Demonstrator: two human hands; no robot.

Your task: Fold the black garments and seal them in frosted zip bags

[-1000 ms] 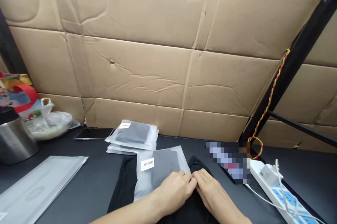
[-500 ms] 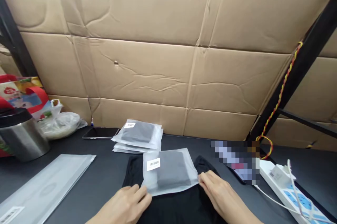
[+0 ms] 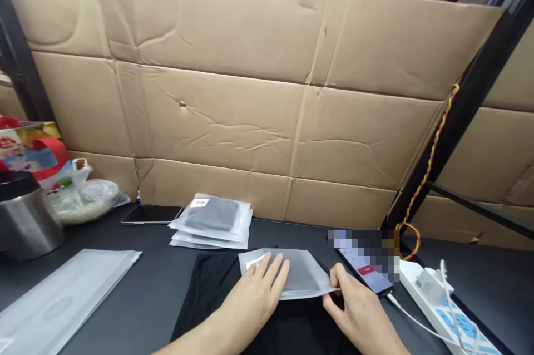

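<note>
A frosted plastic bag (image 3: 306, 266) with a dark folded item inside lies over black fabric (image 3: 208, 282) on the table. My left hand (image 3: 261, 291) rests flat on the bag's left part, fingers stretched out, partly covering its white label. At the bag's right corner, my right hand (image 3: 350, 299) pinches the edge between thumb and fingers. Behind the bag sits a small stack of similar labelled frosted bags (image 3: 214, 218). Farther left lies a pile of larger, flat frosted bags (image 3: 70, 299).
A phone (image 3: 152, 214) lies at the back left, near a steel flask (image 3: 29, 221) and a tied plastic bag (image 3: 89, 199). To the right are a charging phone (image 3: 367, 266) and a white power strip (image 3: 448, 310) with cables. Cardboard (image 3: 233, 99) walls the back.
My left hand has moved from the bag's left corner onto its top, fingers now spread. The right hand still grips the right corner. The bag sits slightly farther right in view.
</note>
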